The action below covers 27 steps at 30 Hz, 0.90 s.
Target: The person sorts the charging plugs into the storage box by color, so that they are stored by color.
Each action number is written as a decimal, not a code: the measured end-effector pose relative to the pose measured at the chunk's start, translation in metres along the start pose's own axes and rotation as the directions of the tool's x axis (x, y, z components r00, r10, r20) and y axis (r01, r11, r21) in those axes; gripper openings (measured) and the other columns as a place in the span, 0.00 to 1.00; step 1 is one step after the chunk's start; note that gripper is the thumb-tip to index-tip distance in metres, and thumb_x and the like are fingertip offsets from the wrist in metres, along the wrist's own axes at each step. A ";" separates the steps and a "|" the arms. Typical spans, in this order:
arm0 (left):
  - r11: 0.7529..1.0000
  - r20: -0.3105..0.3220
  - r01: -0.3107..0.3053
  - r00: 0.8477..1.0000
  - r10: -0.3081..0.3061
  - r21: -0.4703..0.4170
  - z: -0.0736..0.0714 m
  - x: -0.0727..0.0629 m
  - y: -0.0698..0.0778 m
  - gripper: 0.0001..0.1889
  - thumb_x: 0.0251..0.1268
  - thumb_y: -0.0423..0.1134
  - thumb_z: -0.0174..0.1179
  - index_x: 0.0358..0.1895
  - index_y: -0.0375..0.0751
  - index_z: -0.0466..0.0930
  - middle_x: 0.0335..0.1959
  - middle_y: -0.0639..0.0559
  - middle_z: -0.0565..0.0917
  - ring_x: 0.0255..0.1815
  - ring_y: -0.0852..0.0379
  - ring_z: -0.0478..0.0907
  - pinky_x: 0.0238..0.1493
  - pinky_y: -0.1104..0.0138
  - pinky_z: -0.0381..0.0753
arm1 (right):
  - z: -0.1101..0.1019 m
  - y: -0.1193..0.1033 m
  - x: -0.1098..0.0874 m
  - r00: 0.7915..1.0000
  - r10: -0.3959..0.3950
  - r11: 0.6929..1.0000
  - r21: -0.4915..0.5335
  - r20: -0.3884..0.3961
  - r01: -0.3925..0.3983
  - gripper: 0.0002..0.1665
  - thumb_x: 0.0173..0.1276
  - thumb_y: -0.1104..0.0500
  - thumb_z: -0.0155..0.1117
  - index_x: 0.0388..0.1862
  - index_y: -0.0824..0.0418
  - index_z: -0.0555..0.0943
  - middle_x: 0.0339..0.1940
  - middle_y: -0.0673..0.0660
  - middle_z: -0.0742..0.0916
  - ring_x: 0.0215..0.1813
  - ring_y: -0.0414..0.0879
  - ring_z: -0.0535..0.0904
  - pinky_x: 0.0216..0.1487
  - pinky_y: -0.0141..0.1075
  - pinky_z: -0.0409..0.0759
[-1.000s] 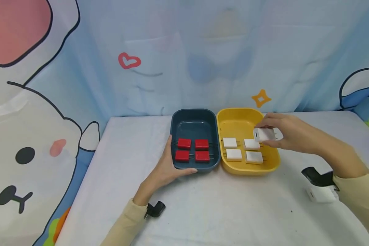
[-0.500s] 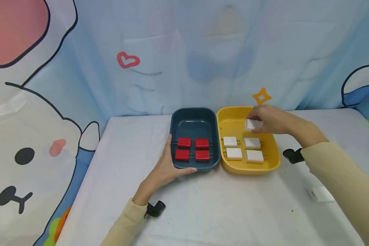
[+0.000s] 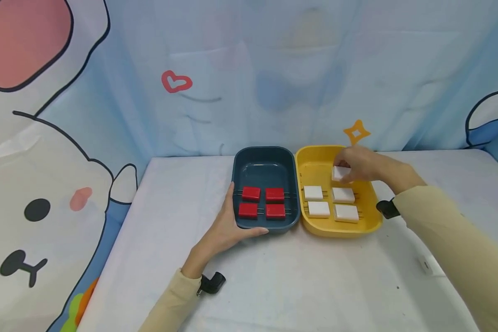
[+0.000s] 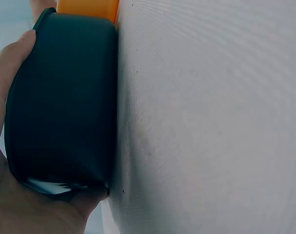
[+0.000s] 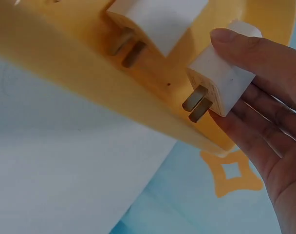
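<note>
My right hand [image 3: 363, 163] is over the back right part of the yellow tray [image 3: 315, 159]. It holds a white charger [image 5: 221, 73] between thumb and fingers, and two flat metal prongs [image 5: 196, 103] stick out of it. In front of it in the tray lie several more white chargers, such as one near the front right [image 3: 346, 213]. My left hand [image 3: 220, 233] grips the front left corner of a dark blue tray [image 3: 263, 159], thumb along the front and fingers along the left side. Several red blocks [image 3: 251, 193] lie in that tray's front half.
Both trays stand side by side at the back of a white cloth-covered table [image 3: 315, 286], against a patterned curtain [image 3: 240, 83]. Another white charger [image 3: 426, 265] lies on the table at the right, partly hidden by the right sleeve [image 3: 440, 230].
My right hand has carried the charger left, from over the yellow tray's right rim to its back part, then slightly lower. My left hand keeps its place on the dark blue tray.
</note>
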<state>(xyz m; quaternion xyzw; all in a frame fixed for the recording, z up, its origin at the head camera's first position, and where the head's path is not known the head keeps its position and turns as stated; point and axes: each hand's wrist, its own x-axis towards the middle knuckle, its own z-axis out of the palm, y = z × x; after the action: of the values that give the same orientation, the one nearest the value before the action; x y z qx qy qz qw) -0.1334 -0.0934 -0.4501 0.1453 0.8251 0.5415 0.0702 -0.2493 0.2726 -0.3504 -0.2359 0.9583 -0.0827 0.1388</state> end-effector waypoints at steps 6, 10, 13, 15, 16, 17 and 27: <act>1.000 0.006 -0.003 1.000 0.003 -0.011 0.000 0.000 -0.001 0.71 0.54 0.47 0.80 0.86 0.48 0.28 0.87 0.51 0.47 0.84 0.52 0.48 0.79 0.46 0.61 | 0.008 0.006 0.004 1.000 0.014 1.000 0.007 0.027 -0.014 0.26 0.60 0.62 0.82 0.52 0.74 0.83 0.45 0.62 0.87 0.45 0.54 0.81 0.56 0.56 0.83; 1.000 0.003 -0.001 1.000 0.001 -0.007 -0.001 0.000 -0.001 0.71 0.54 0.48 0.80 0.86 0.48 0.28 0.87 0.51 0.47 0.84 0.51 0.48 0.79 0.45 0.61 | 0.008 0.005 0.010 0.999 -0.009 1.000 -0.010 0.031 0.009 0.25 0.58 0.64 0.83 0.51 0.73 0.83 0.45 0.61 0.88 0.45 0.54 0.81 0.56 0.56 0.83; 1.000 -0.001 -0.004 1.000 0.004 -0.002 -0.001 0.000 -0.001 0.70 0.54 0.48 0.80 0.86 0.47 0.28 0.87 0.50 0.47 0.84 0.49 0.48 0.78 0.44 0.61 | 0.007 0.003 0.014 0.999 -0.012 1.000 -0.014 0.044 0.013 0.24 0.58 0.65 0.82 0.51 0.73 0.84 0.45 0.60 0.88 0.45 0.53 0.81 0.56 0.56 0.83; 1.000 -0.002 -0.005 1.000 0.005 -0.003 -0.001 0.000 -0.002 0.71 0.54 0.48 0.80 0.86 0.48 0.28 0.87 0.50 0.47 0.84 0.50 0.48 0.79 0.44 0.61 | 0.007 0.002 0.016 0.999 -0.021 1.000 -0.018 0.049 0.022 0.24 0.58 0.65 0.82 0.51 0.72 0.84 0.45 0.60 0.88 0.46 0.54 0.82 0.56 0.56 0.83; 1.000 -0.002 -0.010 1.000 0.010 -0.005 -0.001 0.000 -0.002 0.71 0.54 0.47 0.80 0.86 0.47 0.28 0.87 0.50 0.47 0.84 0.50 0.48 0.79 0.44 0.61 | 0.007 0.001 0.016 0.998 -0.026 0.999 -0.024 0.052 0.027 0.23 0.58 0.65 0.82 0.50 0.72 0.85 0.45 0.60 0.88 0.46 0.54 0.82 0.55 0.56 0.84; 1.000 -0.002 -0.015 1.000 0.015 -0.007 -0.001 0.001 -0.002 0.71 0.54 0.47 0.81 0.86 0.47 0.28 0.87 0.50 0.48 0.84 0.50 0.48 0.79 0.45 0.61 | 0.006 0.001 0.016 0.998 -0.030 0.999 -0.030 0.053 0.032 0.22 0.59 0.66 0.82 0.50 0.72 0.85 0.45 0.60 0.88 0.46 0.54 0.82 0.55 0.56 0.84; 1.000 0.000 0.000 1.000 0.000 -0.008 0.001 0.001 0.001 0.70 0.54 0.47 0.80 0.86 0.47 0.30 0.86 0.49 0.49 0.84 0.49 0.49 0.78 0.43 0.62 | 0.008 0.001 0.016 0.994 0.004 1.000 -0.031 0.106 0.000 0.14 0.62 0.70 0.77 0.46 0.69 0.84 0.41 0.57 0.86 0.41 0.51 0.78 0.51 0.53 0.83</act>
<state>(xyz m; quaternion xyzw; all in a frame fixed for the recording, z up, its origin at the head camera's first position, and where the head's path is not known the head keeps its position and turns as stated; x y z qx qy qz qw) -0.1341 -0.0918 -0.4495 0.1451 0.8230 0.5445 0.0710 -0.2608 0.2646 -0.3619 -0.2411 0.9509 -0.0550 0.1858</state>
